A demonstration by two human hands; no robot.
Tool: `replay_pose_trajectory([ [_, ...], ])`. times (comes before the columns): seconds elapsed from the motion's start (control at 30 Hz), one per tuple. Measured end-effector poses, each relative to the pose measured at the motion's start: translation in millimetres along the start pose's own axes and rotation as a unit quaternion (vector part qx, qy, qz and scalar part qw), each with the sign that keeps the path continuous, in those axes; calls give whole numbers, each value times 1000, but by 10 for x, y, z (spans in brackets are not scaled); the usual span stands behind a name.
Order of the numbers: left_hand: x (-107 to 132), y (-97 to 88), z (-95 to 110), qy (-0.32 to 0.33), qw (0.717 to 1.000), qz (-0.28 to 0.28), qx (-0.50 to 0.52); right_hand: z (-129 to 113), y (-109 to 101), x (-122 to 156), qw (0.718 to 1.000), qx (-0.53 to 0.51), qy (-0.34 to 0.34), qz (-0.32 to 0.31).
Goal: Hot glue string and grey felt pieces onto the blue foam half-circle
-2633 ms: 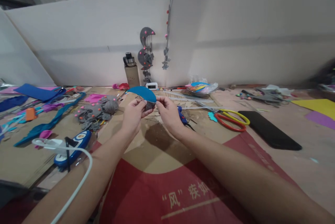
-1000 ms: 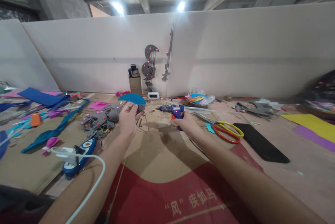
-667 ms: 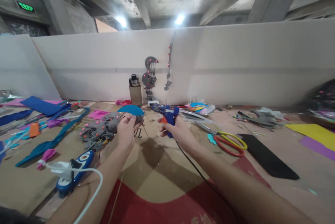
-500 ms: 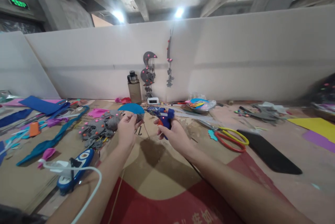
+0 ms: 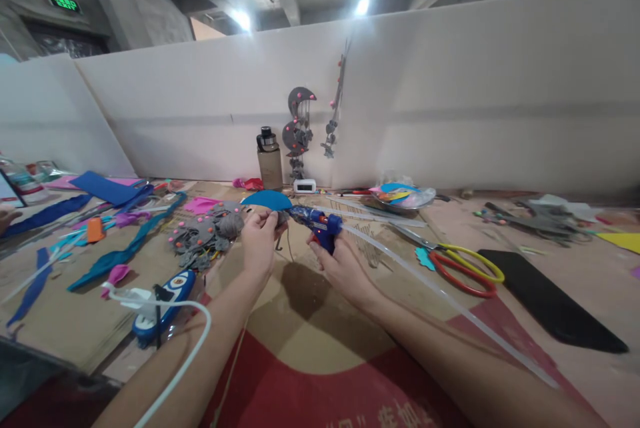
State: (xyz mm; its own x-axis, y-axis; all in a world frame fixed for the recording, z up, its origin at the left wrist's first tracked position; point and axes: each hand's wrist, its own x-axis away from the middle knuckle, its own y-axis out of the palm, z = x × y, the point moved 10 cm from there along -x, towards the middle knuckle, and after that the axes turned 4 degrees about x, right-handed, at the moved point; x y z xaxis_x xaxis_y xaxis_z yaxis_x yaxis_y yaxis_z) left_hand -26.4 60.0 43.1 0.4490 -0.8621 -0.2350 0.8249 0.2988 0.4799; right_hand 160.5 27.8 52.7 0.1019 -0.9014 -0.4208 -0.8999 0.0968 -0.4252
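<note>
My left hand (image 5: 260, 241) pinches the edge of a blue half-round sheet (image 5: 267, 199), with something grey under the fingers that they partly cover. A thin grey cord (image 5: 289, 241) dangles below that hand. Wrapped in my right hand (image 5: 345, 268) is a blue hot glue gun (image 5: 320, 220), its nozzle pointing left, close to the blue sheet. Whether the tip touches the sheet I cannot make out. From the gun's rear a long translucent glue stick (image 5: 440, 288) runs down to the right, over my right forearm.
Grey pieces with pink dots (image 5: 197, 238) lie left of my left hand, near a blue power strip (image 5: 165, 308). Right of the gun are scissors (image 5: 465, 268) and a black flat slab (image 5: 550, 301). A bottle (image 5: 270, 165) stands behind. Another person's hand (image 5: 5, 217) shows far left.
The view has swung left, so everything sits further right. The long glue stick now shows behind the gun. The nozzle still points at the blue sheet. A person's hand has appeared far left.
</note>
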Motion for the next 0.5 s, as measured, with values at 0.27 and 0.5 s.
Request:
replay_pose_trajectory([
  [0.27,7,42,-37,0,1000,-25,15,-121,-15,40,999,37,-5,-1],
  [0.5,-25,12,-31,31,999,-27,-6,-84,-45,25,999,47,-7,19],
])
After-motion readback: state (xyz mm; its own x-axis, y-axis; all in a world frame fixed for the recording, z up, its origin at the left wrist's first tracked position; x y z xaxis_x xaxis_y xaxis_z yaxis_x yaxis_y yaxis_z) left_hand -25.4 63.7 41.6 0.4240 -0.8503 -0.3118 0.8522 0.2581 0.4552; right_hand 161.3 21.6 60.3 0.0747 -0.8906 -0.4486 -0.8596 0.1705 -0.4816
